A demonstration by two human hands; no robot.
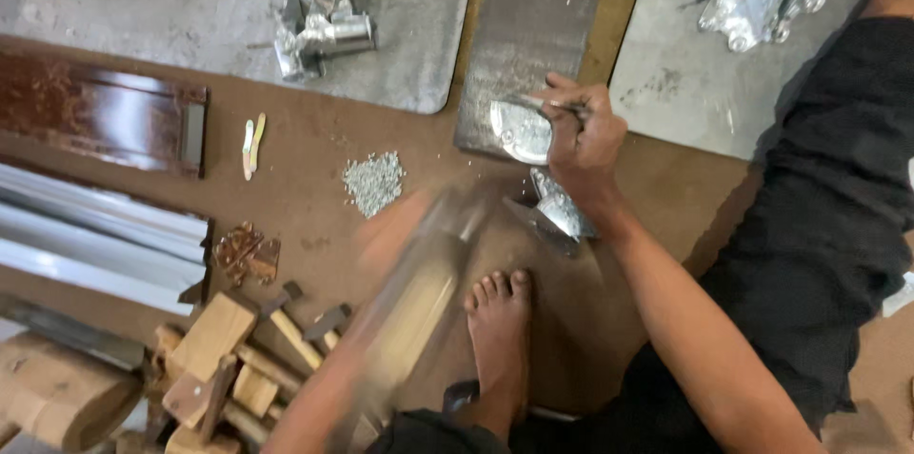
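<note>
R hand (586, 135) pinching thin tool (557, 106) on metal piece (521, 129)

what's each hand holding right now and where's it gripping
The right hand pinches a thin metal punch near its top, tip on the silver metal piece. The left hand is motion-blurred; its grip cannot be told.

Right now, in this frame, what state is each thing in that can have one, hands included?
right hand: closed on a thin metal punch, tip set on the metal piece
left hand: motion-blurred, gripping a blurred mallet
shiny metal piece: lying on the grey slab
bare foot: planted flat on the brown floor
small metal bits: heaped in a loose pile
wooden mallets: lying jumbled
</note>
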